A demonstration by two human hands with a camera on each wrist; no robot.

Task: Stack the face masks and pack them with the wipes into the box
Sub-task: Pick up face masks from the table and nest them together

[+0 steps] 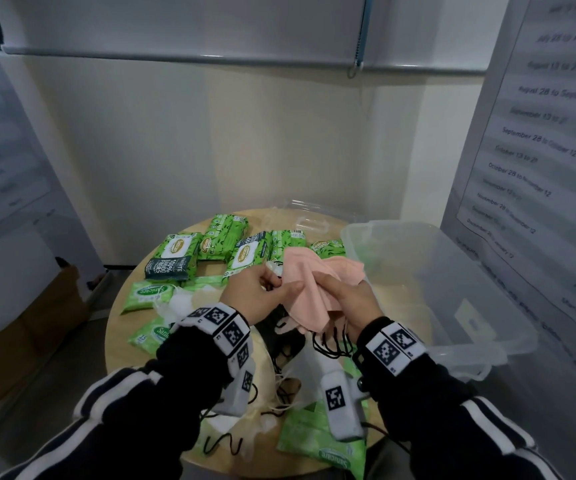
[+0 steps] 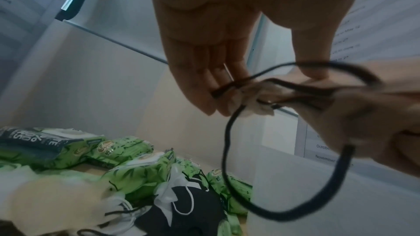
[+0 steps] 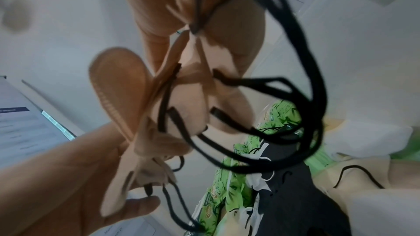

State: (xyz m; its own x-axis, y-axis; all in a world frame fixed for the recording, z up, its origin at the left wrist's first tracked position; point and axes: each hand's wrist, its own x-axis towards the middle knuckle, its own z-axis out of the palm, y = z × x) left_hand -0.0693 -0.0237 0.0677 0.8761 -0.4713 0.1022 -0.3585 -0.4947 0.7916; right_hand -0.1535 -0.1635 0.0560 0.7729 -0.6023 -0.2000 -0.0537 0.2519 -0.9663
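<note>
both hands, left hand (image 1: 265, 296) and right hand (image 1: 345, 296), clutch soft pink fabric face masks (image 1: 309, 289) above the round wooden worktop (image 1: 117, 327); green plastic wipe packs (image 1: 179, 252) remain unpacked, clear plastic box (image 1: 487, 348) at right looks empty.

Round table (image 1: 120, 327) (wooden) bears wipe packs (image 1: 175, 254), masks (image 1: 281, 336), box (image 1: 452, 289).

left hand (image 1: 262, 292) + right hand (image 1: 345, 299): holding pink masks (image 1: 310, 282) | clear box (image 1: 452, 289): right | wipes packs (image 1: 210, 251): behind
</note>
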